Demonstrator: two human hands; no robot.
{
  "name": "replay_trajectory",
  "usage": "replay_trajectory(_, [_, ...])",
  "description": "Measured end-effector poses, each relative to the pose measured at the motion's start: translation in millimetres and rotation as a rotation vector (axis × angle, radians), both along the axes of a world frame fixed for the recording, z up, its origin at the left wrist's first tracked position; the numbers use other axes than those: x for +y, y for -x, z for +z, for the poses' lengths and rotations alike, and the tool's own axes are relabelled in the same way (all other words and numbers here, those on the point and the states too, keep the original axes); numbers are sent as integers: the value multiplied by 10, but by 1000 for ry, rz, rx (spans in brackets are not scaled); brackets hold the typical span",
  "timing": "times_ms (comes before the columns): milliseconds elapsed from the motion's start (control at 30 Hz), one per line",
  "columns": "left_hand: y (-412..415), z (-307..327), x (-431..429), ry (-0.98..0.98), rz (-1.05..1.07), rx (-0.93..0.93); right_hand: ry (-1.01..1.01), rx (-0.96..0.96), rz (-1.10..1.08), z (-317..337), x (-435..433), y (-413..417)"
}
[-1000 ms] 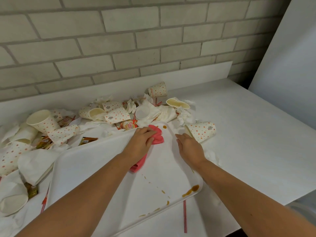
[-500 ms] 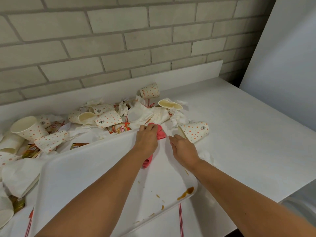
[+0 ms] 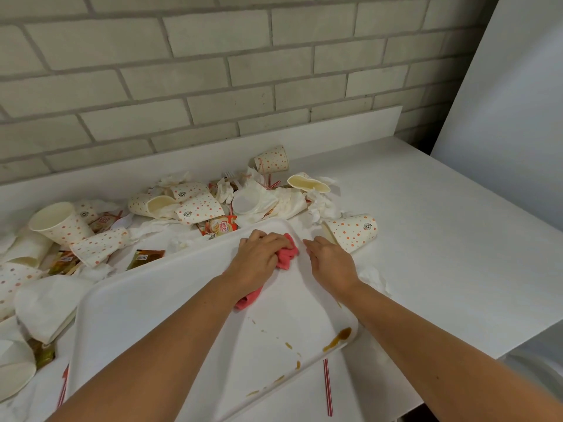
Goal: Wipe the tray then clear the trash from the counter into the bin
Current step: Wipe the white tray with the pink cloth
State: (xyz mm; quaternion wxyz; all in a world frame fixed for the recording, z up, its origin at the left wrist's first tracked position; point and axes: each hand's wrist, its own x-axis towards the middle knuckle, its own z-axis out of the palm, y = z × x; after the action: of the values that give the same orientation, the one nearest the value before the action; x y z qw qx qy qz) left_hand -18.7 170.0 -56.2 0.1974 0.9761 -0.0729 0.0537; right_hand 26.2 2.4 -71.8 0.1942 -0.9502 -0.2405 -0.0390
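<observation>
Left grip point(image 3: 259, 260) is curled over a bunched pink cloth point(image 3: 286, 254) and presses it onto the far right corner of the tray point(image 3: 137, 300); a tail of cloth trails back under the wrist. Right grip point(image 3: 330, 263) lies flat with fingers fairly straight, holding nothing, on the tray's right rim just beside the cloth.

Head view, findings: the tray lies on the white tabletop point(image 3: 441, 239), skewed, its near right corner close to the front edge. A brown stain point(image 3: 338, 342) sits at that corner, with smaller drips point(image 3: 288, 345) on the floor of the tray nearby. A dotted cup point(image 3: 353, 233) lies on its side just right of the right grip. A heap of cups point(image 3: 198, 208), napkins point(image 3: 286, 202) and sachets point(image 3: 221, 226) lies beyond and left of the tray. A striped straw point(image 3: 328, 388) lies by the tray's near edge.

Against one second ago: the left grip remains at the same far corner, with the cloth bunched tighter. The right grip has not left the rim. Stain and drips are unchanged.
</observation>
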Motion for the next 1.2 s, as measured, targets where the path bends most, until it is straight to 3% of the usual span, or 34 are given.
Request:
replay_trajectory(167, [-105, 0, 14, -63, 296, -27, -48, 4, 9, 1, -12, 6])
replay_trajectory(367, [-270, 26, -265, -91, 370, 27, -66, 8, -7, -1, 1, 10])
replay_trajectory(567, [-265, -3, -320, -117, 265, 26, -57, -6, -14, -12, 14, 24])
replay_trajectory(867, [146, -26, 83, -47, -74, 22, -4, -13, -20, -4, 8, 25])
replay_trajectory(1000, [166, -57, 408, 17, 129, -46, -3, -29, -7, -12, 8, 29])
replay_trajectory(1100, [60, -89, 275, -71, 311, -40, -20, -46, -8, -13, 13, 31])
replay_trajectory(1200, [34, -105, -10, -90, 314, -21, -27, -53, -17, -24, 19, 38])
